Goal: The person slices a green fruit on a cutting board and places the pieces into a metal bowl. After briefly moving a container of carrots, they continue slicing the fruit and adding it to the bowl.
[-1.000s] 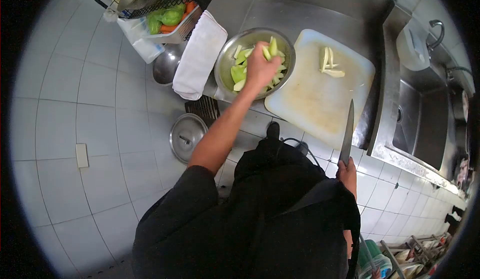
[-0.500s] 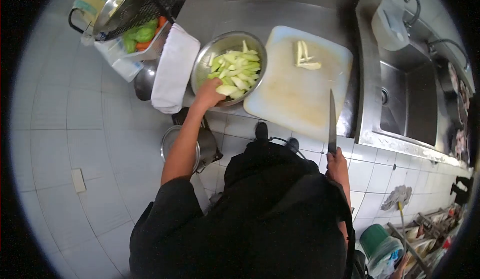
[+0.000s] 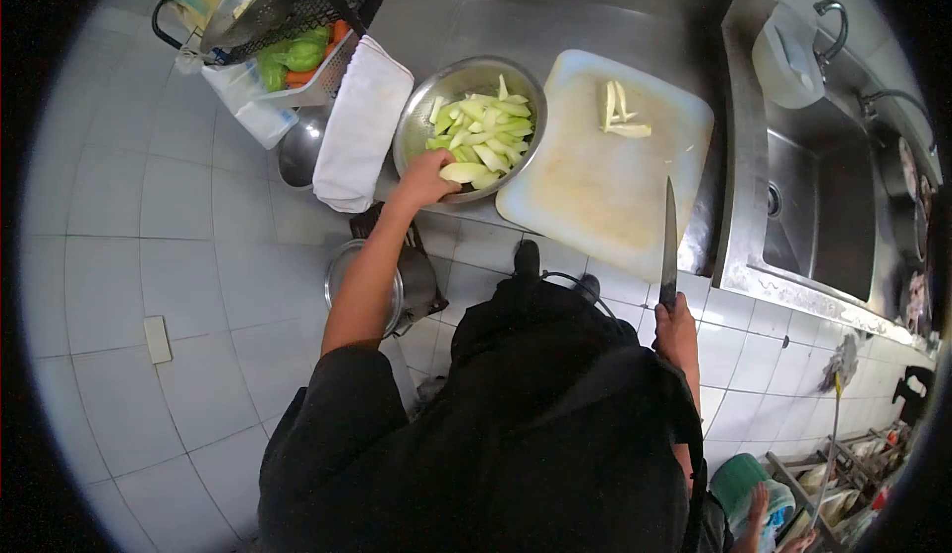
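Gripping a veg slice (image 3: 462,171) at bowl (image 3: 416,122) rim, left hand (image 3: 424,178); right hand (image 3: 676,330) clenched on knife (image 3: 669,245); no legible writing.

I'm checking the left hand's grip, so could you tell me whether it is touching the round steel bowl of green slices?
Touching: the head view shows the left hand resting on the near rim of the round steel bowl.

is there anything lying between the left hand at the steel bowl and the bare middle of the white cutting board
Nothing visible. The left hand rests at the rim of the round steel bowl of pale green vegetable wedges; the white plastic cutting board sits right beside it, with its few cut strips at the far end.
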Demonstrator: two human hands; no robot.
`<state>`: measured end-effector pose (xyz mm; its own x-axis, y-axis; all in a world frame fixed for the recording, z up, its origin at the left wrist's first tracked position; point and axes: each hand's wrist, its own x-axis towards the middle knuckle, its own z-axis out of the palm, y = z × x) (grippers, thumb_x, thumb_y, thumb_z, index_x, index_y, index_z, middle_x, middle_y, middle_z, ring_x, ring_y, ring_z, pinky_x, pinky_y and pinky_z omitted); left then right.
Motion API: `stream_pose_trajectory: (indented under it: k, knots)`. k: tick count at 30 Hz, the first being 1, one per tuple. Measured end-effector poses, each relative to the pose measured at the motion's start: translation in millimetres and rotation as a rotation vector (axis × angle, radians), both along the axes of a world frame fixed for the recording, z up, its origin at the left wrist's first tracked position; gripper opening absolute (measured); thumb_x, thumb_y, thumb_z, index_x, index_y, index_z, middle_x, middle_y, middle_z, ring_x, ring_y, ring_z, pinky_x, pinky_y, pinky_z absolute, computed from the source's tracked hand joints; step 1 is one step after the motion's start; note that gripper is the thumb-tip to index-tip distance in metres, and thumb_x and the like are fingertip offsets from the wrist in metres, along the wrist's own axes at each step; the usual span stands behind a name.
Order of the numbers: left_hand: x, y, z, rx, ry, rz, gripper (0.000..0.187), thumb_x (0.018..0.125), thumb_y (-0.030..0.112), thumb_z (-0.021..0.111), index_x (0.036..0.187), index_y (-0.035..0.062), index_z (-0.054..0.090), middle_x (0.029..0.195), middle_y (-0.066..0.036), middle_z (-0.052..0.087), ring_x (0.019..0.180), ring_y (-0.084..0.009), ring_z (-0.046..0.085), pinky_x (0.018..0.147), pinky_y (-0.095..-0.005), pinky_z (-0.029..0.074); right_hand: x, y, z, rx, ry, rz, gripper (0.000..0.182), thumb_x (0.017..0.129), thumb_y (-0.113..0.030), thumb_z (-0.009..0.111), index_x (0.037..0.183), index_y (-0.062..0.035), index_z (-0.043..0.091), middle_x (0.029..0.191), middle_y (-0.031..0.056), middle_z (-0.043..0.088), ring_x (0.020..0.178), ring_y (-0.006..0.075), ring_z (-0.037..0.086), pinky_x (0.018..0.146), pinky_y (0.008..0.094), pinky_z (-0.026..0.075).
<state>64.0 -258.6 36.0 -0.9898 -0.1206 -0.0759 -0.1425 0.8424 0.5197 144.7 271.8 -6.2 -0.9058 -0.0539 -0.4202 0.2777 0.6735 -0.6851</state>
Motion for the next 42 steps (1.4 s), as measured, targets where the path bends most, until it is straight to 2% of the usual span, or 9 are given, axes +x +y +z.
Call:
stream_pose_trajectory:
  k: [2, 12, 19, 22, 28, 32, 36, 41, 42]
  knots:
    - [-2, 0, 0, 0.000, -0.085, -0.001, 0.043, 0.070, 0.013, 0.082, 0.109, 0.0043, 0.065, 0.095, -0.016, 0.070, 0.088, -0.0299, 0.068, 0.079, -0.0390, 0.053, -2, -4, 14, -0.018, -0.051, -0.023, 0.024, 0.098, -0.018, 0.057, 0.109, 0.0016, 0.048, 0.080, 0.0279, 0.067, 0.068, 0.0455, 0.067, 0.060, 0.0515, 0.053]
    - [4, -19, 30, 0.026, -0.008, 0.181, 0.017, 0.084, 0.011, 0.072, 0.096, -0.0011, 0.070, 0.082, -0.014, 0.069, 0.076, -0.0223, 0.065, 0.073, -0.0344, 0.052, -1, -9, 29, 0.037, 0.011, 0.027, 0.024, 0.099, -0.020, 0.056, 0.108, 0.0007, 0.048, 0.072, 0.0223, 0.065, 0.058, 0.0372, 0.067, 0.051, 0.0454, 0.052]
    - [17, -3, 40, -0.039, 0.070, 0.101, 0.041, 0.074, 0.018, 0.080, 0.112, 0.0030, 0.071, 0.103, -0.020, 0.071, 0.097, -0.0346, 0.069, 0.086, -0.0417, 0.054, -1, -12, 37, -0.037, 0.009, 0.005, 0.024, 0.100, -0.022, 0.056, 0.109, -0.0004, 0.049, 0.068, 0.0166, 0.061, 0.051, 0.0287, 0.063, 0.045, 0.0398, 0.050]
    - [6, -4, 30, -0.206, -0.135, 0.035, 0.052, 0.072, 0.021, 0.082, 0.120, 0.0065, 0.069, 0.111, -0.020, 0.070, 0.105, -0.0387, 0.066, 0.091, -0.0432, 0.052, -2, -14, 38, -0.060, -0.012, -0.023, 0.025, 0.102, -0.024, 0.055, 0.109, -0.0016, 0.048, 0.064, 0.0133, 0.058, 0.048, 0.0249, 0.060, 0.043, 0.0382, 0.049]
    - [-1, -21, 33, -0.194, -0.202, 0.039, 0.047, 0.070, 0.018, 0.082, 0.115, 0.0075, 0.074, 0.109, -0.020, 0.071, 0.099, -0.0360, 0.068, 0.090, -0.0409, 0.053, -4, -17, 48, -0.001, -0.051, -0.020, 0.025, 0.105, -0.027, 0.049, 0.112, -0.0042, 0.044, 0.063, 0.0187, 0.060, 0.049, 0.0317, 0.062, 0.044, 0.0421, 0.048]
    - [8, -26, 97, 0.133, -0.249, 0.240, 0.052, 0.077, 0.019, 0.082, 0.125, 0.0037, 0.069, 0.103, -0.016, 0.073, 0.090, -0.0245, 0.070, 0.084, -0.0332, 0.053, -1, -17, 43, 0.052, 0.009, -0.008, 0.025, 0.104, -0.027, 0.051, 0.111, -0.0047, 0.044, 0.065, 0.0226, 0.062, 0.053, 0.0372, 0.065, 0.049, 0.0475, 0.050]
    - [16, 11, 141, 0.527, -0.092, 0.209, 0.051, 0.086, 0.017, 0.078, 0.132, 0.0002, 0.063, 0.101, -0.009, 0.074, 0.088, -0.0143, 0.067, 0.078, -0.0279, 0.051, 2, -8, 12, 0.035, -0.016, -0.045, 0.025, 0.102, -0.022, 0.053, 0.114, -0.0025, 0.044, 0.081, 0.0337, 0.065, 0.079, 0.0534, 0.064, 0.066, 0.0580, 0.049]
    - [-4, 130, 89, 0.671, -0.131, 0.068, 0.053, 0.086, 0.020, 0.080, 0.132, -0.0013, 0.063, 0.096, -0.007, 0.072, 0.085, -0.0101, 0.064, 0.075, -0.0246, 0.051, -6, -15, 36, 0.049, -0.085, -0.016, 0.026, 0.100, -0.019, 0.055, 0.115, -0.0003, 0.044, 0.086, 0.0352, 0.064, 0.087, 0.0554, 0.061, 0.074, 0.0608, 0.047]
    - [-8, 158, 78, 0.708, -0.194, 0.095, 0.055, 0.088, 0.019, 0.078, 0.135, -0.0028, 0.060, 0.100, -0.008, 0.071, 0.087, -0.0128, 0.064, 0.077, -0.0268, 0.051, -2, -11, 23, 0.096, 0.118, 0.074, 0.026, 0.099, -0.018, 0.054, 0.112, 0.0006, 0.044, 0.088, 0.0353, 0.063, 0.088, 0.0552, 0.060, 0.076, 0.0607, 0.046]
